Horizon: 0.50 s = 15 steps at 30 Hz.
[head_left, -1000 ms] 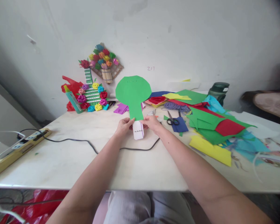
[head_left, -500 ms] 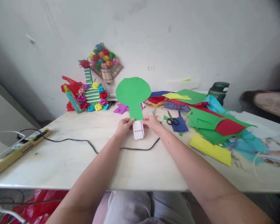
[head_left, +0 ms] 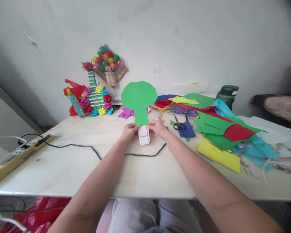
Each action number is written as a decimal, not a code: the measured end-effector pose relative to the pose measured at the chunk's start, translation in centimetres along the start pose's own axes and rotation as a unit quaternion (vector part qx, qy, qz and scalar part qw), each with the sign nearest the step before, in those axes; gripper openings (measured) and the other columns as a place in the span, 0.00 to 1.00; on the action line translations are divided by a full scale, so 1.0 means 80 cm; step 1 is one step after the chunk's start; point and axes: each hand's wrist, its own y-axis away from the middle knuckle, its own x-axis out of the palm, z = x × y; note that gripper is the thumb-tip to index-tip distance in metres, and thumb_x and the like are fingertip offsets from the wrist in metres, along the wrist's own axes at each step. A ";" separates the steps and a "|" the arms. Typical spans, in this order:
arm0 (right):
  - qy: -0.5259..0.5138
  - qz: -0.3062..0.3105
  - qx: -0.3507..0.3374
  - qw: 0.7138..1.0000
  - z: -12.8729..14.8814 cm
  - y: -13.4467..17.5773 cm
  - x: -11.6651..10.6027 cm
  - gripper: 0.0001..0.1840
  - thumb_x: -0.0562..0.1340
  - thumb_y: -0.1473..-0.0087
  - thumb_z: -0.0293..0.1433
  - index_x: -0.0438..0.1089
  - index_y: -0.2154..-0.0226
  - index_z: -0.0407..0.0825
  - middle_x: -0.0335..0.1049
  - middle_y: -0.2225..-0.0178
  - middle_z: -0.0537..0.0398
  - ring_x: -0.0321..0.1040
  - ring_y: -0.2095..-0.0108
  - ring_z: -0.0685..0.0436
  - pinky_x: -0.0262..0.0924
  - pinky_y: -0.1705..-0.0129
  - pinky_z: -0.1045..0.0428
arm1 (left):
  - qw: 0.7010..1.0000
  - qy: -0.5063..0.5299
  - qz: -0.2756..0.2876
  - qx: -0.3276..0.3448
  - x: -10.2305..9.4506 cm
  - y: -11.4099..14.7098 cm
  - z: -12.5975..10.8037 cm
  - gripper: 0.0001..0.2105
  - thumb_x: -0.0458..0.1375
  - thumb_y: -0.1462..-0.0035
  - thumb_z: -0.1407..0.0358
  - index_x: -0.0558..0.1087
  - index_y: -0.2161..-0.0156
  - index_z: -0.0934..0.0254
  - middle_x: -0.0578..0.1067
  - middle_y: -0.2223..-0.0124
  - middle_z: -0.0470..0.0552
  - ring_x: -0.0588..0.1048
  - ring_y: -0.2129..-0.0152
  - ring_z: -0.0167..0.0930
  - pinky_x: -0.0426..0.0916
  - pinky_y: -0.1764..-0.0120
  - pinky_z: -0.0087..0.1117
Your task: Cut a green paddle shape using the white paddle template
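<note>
Grn cutout (head_left: 140, 97) dipped slightly vs. prev., L hand (head_left: 130, 130) & R hand (head_left: 158, 128) pinching its lower sides.

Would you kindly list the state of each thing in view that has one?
Green cutout: held up
White strip: showing below the cutout
Left hand: closed, pinching the cutout
Right hand: closed, pinching the cutout
Scissors: lying partly on blue paper
Dark bottle: upright, lid on
Yellow-topped bottle: tilted
Black cord: lying curved

The upper frame is filled by a scuffed pale wall (head_left: 199, 42); a whitish table (head_left: 70, 174) is set below, grey floor (head_left: 20, 201) glimpsed lower left.
</note>
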 end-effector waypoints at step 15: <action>0.006 0.001 -0.011 1.000 -0.008 -0.006 -0.001 0.10 0.64 0.59 0.32 0.63 0.81 0.46 0.65 0.85 0.61 0.63 0.83 0.53 0.55 0.82 0.58 | 0.998 0.041 0.050 -0.006 -0.001 -0.003 0.005 0.18 0.66 0.63 0.63 0.69 0.65 0.68 0.75 0.72 0.49 0.73 0.78 0.29 0.66 0.73 0.30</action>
